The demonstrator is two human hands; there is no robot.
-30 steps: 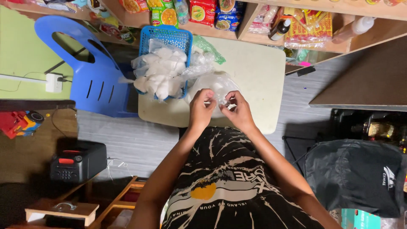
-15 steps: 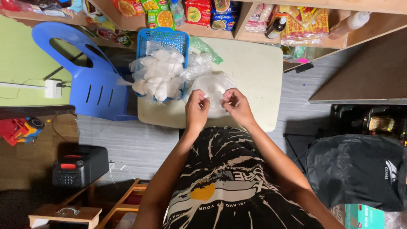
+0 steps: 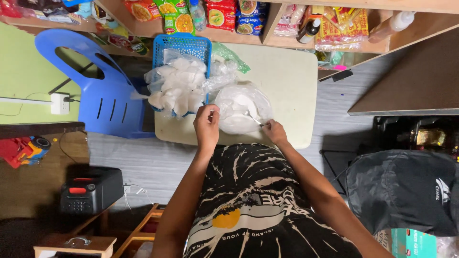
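Observation:
A clear plastic bag of white powder [image 3: 241,107] lies on the pale table [image 3: 291,81] right in front of me. My left hand [image 3: 207,125] pinches the bag's near left edge. My right hand [image 3: 274,131] holds a metal spoon [image 3: 253,118] whose tip reaches into the bag. Left of the bag, a blue plastic basket [image 3: 184,45] holds several small filled clear bags [image 3: 174,86] that spill over its front rim.
A blue plastic chair [image 3: 95,86] stands left of the table. Wooden shelves with snack packets [image 3: 229,12] and bottles run along the far side. A black backpack [image 3: 406,191] lies at my right, a black box [image 3: 91,188] and wooden frame at my left.
My hands have moved apart. The right hand has drawn back toward the table's near edge with the spoon, while the left has shifted left along the bag's edge.

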